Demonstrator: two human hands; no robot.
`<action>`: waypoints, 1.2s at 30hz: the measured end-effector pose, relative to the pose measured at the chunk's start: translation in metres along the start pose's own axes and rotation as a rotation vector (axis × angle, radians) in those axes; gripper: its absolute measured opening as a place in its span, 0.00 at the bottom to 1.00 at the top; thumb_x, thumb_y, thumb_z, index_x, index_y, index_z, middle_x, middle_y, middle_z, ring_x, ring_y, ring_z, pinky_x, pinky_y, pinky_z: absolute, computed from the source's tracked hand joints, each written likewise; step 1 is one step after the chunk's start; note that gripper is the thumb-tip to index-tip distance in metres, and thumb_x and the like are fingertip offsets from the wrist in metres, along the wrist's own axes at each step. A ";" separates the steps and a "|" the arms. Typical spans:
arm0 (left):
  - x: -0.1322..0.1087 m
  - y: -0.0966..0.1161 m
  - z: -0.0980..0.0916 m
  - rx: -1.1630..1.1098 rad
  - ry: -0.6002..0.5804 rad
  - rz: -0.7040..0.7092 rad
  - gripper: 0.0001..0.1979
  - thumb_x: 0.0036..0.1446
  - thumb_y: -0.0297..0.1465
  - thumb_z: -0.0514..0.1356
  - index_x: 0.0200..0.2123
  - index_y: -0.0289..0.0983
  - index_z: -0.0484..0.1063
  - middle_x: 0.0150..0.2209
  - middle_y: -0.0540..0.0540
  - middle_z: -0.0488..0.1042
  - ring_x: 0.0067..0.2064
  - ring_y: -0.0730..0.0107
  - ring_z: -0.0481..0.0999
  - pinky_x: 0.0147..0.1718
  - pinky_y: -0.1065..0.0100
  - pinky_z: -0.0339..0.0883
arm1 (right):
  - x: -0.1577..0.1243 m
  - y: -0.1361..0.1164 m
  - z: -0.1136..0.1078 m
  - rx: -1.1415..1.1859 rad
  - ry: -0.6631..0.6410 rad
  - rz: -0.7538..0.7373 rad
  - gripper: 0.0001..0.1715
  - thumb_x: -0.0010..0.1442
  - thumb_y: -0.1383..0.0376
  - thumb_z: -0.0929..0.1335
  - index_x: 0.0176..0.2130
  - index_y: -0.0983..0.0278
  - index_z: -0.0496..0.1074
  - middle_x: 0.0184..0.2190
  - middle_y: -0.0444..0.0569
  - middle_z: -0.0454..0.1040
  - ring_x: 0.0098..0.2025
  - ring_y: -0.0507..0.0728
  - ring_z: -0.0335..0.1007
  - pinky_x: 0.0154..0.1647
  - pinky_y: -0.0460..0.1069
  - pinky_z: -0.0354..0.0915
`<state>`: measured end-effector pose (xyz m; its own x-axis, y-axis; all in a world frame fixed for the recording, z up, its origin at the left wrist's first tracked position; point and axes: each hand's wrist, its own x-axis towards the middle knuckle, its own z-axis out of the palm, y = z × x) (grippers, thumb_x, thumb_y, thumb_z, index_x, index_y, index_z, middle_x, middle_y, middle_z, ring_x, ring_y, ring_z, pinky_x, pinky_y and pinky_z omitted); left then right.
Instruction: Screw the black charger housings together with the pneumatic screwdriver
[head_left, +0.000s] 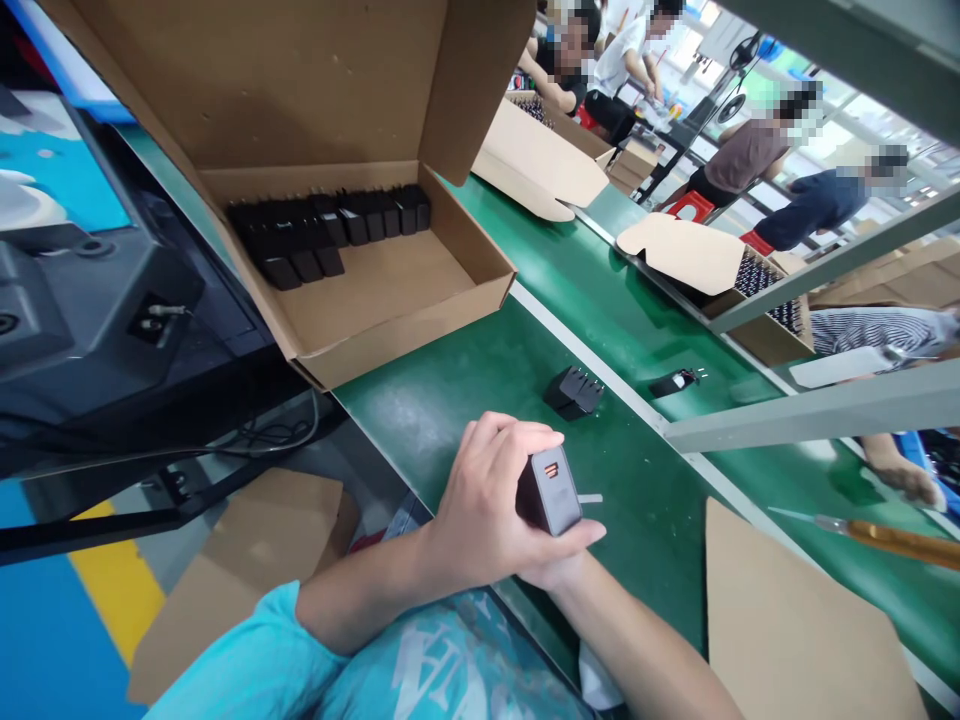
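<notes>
My left hand is closed around a black plug-in charger, fingers over its top and thumb along its lower edge. The charger's end face, with an orange-lined USB-type port, is turned up toward me. A pale flat prong-like piece sticks out on its right. My right hand is just beneath the left one; its fingers are hidden behind the left hand and the charger, so its grip does not show. Beyond the hands, a small group of black chargers lies on the green table, pins pointing right.
An open cardboard box at left holds rows of black chargers. A lone charger lies across the white divider strip. Grey frame bars, a cardboard flap and an orange-handled tool are at right. Co-workers sit beyond.
</notes>
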<state>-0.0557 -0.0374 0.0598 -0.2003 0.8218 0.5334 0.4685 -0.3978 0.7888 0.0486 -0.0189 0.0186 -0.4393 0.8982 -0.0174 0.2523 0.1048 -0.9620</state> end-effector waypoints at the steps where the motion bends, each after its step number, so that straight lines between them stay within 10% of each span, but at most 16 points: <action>1: 0.000 0.000 0.000 0.004 -0.002 -0.013 0.30 0.40 0.45 0.73 0.45 0.42 0.69 0.41 0.42 0.77 0.43 0.51 0.73 0.41 0.52 0.68 | -0.001 -0.005 0.000 0.078 0.007 0.046 0.32 0.68 0.48 0.48 0.50 0.59 0.70 0.38 0.54 0.74 0.47 0.61 0.75 0.40 0.55 0.76; 9: 0.004 -0.023 -0.019 -0.025 -0.139 0.093 0.29 0.51 0.39 0.69 0.55 0.42 0.65 0.51 0.42 0.75 0.51 0.54 0.73 0.50 0.55 0.68 | 0.014 -0.022 -0.022 0.378 0.046 0.446 0.34 0.61 0.40 0.56 0.39 0.64 0.71 0.26 0.48 0.71 0.25 0.54 0.69 0.23 0.49 0.68; 14: 0.001 -0.048 -0.028 0.105 -0.213 0.020 0.27 0.53 0.31 0.66 0.56 0.41 0.64 0.52 0.43 0.74 0.53 0.56 0.72 0.49 0.56 0.70 | 0.017 -0.031 -0.041 -0.104 0.004 0.051 0.34 0.57 0.50 0.70 0.58 0.61 0.64 0.36 0.47 0.74 0.28 0.51 0.68 0.27 0.46 0.66; 18: -0.002 -0.057 -0.024 -0.022 -0.277 -0.085 0.28 0.49 0.29 0.66 0.54 0.41 0.64 0.49 0.45 0.75 0.48 0.60 0.74 0.44 0.62 0.72 | 0.009 -0.042 -0.039 -0.355 -0.070 -0.106 0.44 0.55 0.55 0.72 0.65 0.59 0.55 0.22 0.37 0.64 0.20 0.48 0.59 0.21 0.44 0.60; 30: -0.004 -0.058 -0.024 -0.303 -0.310 -0.194 0.29 0.49 0.29 0.68 0.55 0.42 0.65 0.49 0.46 0.75 0.48 0.62 0.76 0.46 0.64 0.72 | 0.004 -0.045 -0.038 -0.417 -0.093 -0.216 0.44 0.56 0.59 0.72 0.65 0.58 0.53 0.21 0.34 0.58 0.20 0.47 0.59 0.23 0.42 0.61; 36: -0.005 -0.059 -0.036 -0.914 -0.560 -0.351 0.37 0.55 0.44 0.63 0.66 0.46 0.56 0.64 0.39 0.63 0.60 0.45 0.68 0.47 0.56 0.75 | 0.005 -0.042 -0.036 -0.406 -0.097 -0.218 0.42 0.56 0.57 0.73 0.63 0.58 0.55 0.21 0.35 0.61 0.20 0.47 0.60 0.21 0.42 0.61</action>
<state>-0.1136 -0.0331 0.0212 0.3249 0.9228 0.2071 -0.3895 -0.0690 0.9185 0.0668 -0.0033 0.0688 -0.5932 0.7946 0.1293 0.4535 0.4625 -0.7619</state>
